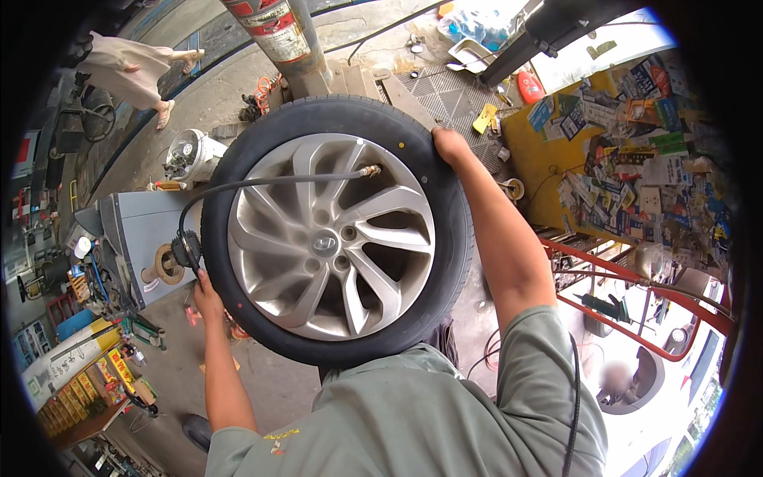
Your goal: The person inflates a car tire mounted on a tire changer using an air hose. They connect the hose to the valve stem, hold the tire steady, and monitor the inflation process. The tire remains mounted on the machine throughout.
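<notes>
I'm wearing the left fisheye on my head; it's looking steeply down past my grey-green T-shirt (373, 413), showing the alloy wheel (326, 244) and tire (342, 117) close up near centre between my left hand (209, 299) and right hand (451, 146), farther workshop floor (214, 99) spreading above.

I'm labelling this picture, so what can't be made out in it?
All in the head view:
Round black piece by the left hand: its details, too small and dark.
Right hand: fingertips, hidden by the hand itself.
Tyre: far sidewall, hidden by its near side.
Person at upper left: head, lost at the dark edge.
</notes>
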A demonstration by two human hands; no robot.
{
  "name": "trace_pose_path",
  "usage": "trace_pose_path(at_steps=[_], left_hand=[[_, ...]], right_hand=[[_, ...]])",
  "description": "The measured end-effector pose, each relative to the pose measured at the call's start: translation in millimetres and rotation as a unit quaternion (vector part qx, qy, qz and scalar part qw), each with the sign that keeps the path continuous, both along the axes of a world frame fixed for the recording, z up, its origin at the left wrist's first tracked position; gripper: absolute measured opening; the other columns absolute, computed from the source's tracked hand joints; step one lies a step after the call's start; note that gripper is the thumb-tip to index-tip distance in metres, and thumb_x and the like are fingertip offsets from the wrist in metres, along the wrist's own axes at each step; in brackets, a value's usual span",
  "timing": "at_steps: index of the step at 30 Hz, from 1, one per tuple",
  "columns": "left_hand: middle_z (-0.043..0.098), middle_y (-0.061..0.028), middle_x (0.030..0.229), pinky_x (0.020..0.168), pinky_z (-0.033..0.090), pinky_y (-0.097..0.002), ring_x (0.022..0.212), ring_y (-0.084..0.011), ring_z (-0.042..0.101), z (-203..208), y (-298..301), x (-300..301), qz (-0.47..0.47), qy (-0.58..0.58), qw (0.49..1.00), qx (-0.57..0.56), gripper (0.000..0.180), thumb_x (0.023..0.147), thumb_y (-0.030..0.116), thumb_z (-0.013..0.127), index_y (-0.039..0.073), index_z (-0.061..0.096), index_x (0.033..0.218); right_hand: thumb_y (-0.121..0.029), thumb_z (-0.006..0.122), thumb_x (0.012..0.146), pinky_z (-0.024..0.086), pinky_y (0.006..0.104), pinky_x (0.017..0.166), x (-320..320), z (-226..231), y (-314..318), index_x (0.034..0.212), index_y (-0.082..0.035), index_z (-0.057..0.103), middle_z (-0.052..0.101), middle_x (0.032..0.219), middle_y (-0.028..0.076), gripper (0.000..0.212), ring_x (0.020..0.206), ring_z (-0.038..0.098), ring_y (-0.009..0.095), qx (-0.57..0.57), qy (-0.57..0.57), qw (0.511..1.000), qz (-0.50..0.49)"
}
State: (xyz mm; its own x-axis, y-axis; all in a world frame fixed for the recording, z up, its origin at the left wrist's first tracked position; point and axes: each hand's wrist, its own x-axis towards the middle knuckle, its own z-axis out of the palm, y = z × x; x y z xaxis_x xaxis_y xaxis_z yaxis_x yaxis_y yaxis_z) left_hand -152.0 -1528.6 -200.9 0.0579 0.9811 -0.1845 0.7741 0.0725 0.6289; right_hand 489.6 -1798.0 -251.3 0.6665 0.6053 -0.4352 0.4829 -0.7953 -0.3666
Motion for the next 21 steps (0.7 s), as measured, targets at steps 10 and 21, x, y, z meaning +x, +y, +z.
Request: trace_pose_path(at_steps=[10, 21], left_hand=[[0.074, -0.0203, 0.110, 0.094, 0.050, -0.0402, 0.103, -0.0306, 0.068, -2.7, 0.8, -2.9, -0.002, -0.004, 1.000, 0.004, 0.083, 0.104, 0.069, 0.049, -0.009, 0.070, 0.121], [0.074, -0.0197, 0.108, 0.093, 0.050, -0.0395, 0.101, -0.0301, 0.068, 2.5, 0.6, -3.0, -0.007, 0.021, 1.000, -0.009, 0.081, 0.105, 0.068, 0.049, -0.009, 0.069, 0.121]], right_hand=[[-0.025, 0.036, 0.103, 0.047, 0.0500, 0.111, 0.9, -0.2, 0.4, 0.118, 0.003, 0.070, 0.064, 0.133, 0.032, 0.047, 0.125, 0.062, 0.046, 0.001, -0.005, 1.000, 0.016], [-0.024, 0.039, 0.103, 0.048, 0.0510, 0.109, -0.8, 0.2, -0.1, 0.119, 0.001, 0.068, 0.063, 0.135, 0.031, 0.042, 0.126, 0.062, 0.046, 0.008, 0.002, 1.000, 0.004]])
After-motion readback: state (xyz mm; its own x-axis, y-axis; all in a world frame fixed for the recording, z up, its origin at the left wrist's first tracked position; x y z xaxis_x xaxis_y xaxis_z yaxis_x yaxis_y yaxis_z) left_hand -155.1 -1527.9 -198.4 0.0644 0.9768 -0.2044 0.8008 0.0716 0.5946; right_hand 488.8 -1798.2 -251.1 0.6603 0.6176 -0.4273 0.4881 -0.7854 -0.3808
